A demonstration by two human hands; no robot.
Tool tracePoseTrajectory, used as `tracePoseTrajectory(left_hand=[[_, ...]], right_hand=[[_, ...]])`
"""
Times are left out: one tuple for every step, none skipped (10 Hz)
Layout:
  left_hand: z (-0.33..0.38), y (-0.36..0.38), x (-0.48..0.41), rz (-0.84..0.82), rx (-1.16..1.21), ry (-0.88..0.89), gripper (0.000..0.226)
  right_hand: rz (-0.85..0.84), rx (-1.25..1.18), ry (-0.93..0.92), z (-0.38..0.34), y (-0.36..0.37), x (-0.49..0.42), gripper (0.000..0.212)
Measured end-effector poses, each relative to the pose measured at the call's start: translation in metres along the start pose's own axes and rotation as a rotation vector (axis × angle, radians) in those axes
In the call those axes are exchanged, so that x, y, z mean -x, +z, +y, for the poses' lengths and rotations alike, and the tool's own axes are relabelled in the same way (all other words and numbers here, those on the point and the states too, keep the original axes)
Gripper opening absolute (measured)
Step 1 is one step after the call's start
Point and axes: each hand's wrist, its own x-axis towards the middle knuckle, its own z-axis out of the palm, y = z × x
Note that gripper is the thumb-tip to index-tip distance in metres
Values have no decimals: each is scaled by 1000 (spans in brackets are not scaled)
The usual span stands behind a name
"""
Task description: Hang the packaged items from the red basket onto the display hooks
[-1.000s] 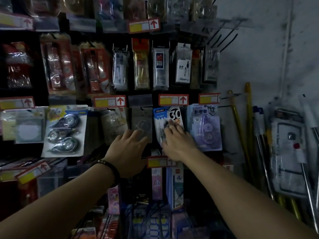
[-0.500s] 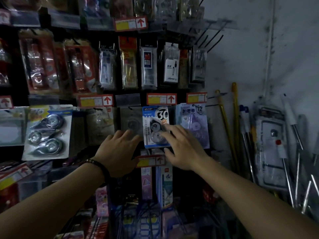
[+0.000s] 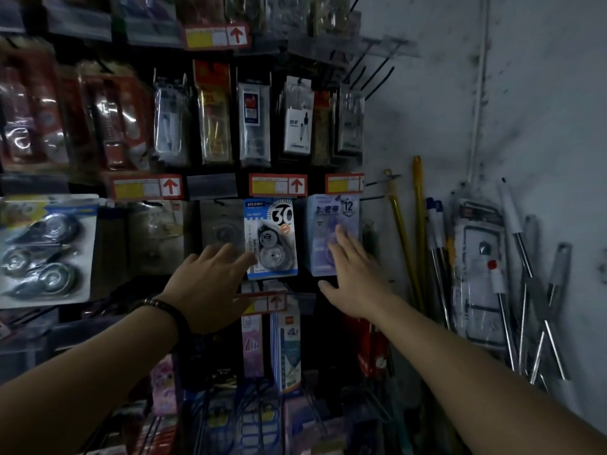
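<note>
Dark display rack (image 3: 216,353), rows of hanging packs (image 3: 297,116), blue correction-tape pack (image 3: 271,238), red price tags (image 3: 277,184)

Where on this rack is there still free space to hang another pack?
Bare hooks stick out at the rack's upper right, next to the grey wall, and two lower hooks jut past the purple 12 pack. Everywhere left of that, packs hang edge to edge; poles crowd the wall's foot.
</note>
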Motion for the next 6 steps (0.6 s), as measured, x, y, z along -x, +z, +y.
tracePoseTrajectory(left_hand=[[-5, 4, -1, -11, -11, -3, 78], [-10, 10, 0, -31, -19, -21, 79], [-13, 9, 8, -26, 6, -26, 79], [-13, 4, 16, -17, 48, -26, 74], [-15, 1, 30, -32, 52, -24, 68], [-20, -12, 40, -5, 64, -11, 58]], right_hand=[[-21, -22, 1, 1, 3, -16, 95], [-2, -33, -3, 4, 6, -27, 94], [-26, 24, 2, 4, 7, -27, 99], [-77, 55, 6, 4, 0, -24, 102], [-100, 73, -19, -8, -14, -14, 94], [-88, 70, -62, -30, -37, -3, 80]])
